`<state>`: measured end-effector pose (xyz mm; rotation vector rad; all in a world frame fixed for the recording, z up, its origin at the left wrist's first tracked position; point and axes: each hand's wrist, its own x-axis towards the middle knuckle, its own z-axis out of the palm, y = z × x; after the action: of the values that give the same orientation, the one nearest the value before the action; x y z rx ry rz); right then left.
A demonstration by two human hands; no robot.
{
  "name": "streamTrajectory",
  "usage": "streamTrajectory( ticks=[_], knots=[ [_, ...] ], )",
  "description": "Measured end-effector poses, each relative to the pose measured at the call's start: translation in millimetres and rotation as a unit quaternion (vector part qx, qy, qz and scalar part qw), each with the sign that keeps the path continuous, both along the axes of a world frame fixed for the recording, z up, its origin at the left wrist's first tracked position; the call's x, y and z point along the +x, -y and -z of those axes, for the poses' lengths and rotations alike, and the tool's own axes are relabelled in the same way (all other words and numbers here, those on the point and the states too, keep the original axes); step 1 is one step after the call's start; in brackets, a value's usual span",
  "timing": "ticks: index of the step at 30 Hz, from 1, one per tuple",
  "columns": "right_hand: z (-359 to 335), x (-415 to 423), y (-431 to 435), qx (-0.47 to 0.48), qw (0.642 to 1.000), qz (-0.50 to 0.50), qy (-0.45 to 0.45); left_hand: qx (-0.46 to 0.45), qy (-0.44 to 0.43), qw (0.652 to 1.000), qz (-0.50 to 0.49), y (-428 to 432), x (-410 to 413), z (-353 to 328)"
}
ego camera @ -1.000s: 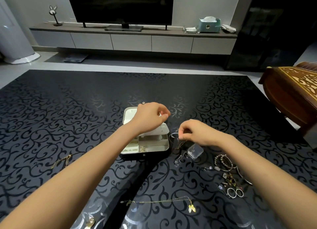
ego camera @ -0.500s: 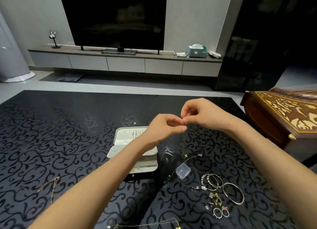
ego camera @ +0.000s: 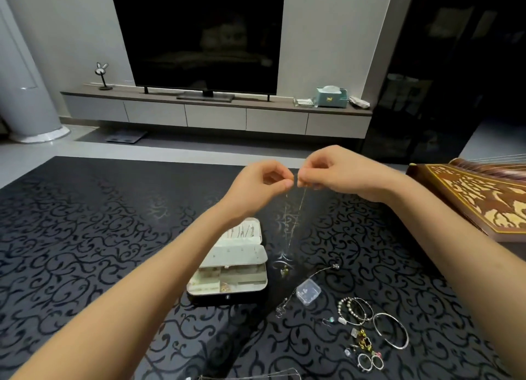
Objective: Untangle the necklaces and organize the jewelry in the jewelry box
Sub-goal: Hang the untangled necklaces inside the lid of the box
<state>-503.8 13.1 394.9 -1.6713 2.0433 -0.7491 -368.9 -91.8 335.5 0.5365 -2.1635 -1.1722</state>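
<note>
Roughly midway: your left hand (ego camera: 256, 184) and right hand (ego camera: 338, 172) both pinch the thin necklace (ego camera: 286, 226) hanging just right of the open jewelry box (ego camera: 230, 296); some pieces are boxed, bangle (ego camera: 398, 346) and rings (ego camera: 371, 361) not yet.

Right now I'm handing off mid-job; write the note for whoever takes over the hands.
Left hand and right hand each pinch the thin necklace, raised above the table; its pendant end hangs low, right of the open jewelry box.
Done: a few pieces sit in the box.
Left: finish untangling this necklace, then store it plus the silver chain, bracelets, bangle and rings lying right of the box.
</note>
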Motion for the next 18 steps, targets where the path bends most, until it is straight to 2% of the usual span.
streamTrajectory(
  ticks=[4,7,10,12,15,18],
  knots=[
    [0,11,15,-0.052,0.991,-0.002,0.121,-0.006,0.002,1.0,-0.021,20,19,4],
    [-4,12,30,-0.103,0.988,0.033,0.107,-0.027,0.059,0.994,-0.092,43,29,23],
    [-10,14,46,-0.127,0.986,0.046,0.097,-0.073,0.17,0.955,-0.23,70,34,55],
    [-9,17,58,-0.134,0.985,0.043,0.099,-0.068,0.227,0.927,-0.29,86,36,78],
    [-6,22,73,-0.141,0.984,0.046,0.103,-0.078,0.33,0.905,-0.258,102,38,111],
    [-1,26,87,-0.141,0.984,0.045,0.103,-0.137,0.419,0.877,-0.19,112,43,140]
  ],
)
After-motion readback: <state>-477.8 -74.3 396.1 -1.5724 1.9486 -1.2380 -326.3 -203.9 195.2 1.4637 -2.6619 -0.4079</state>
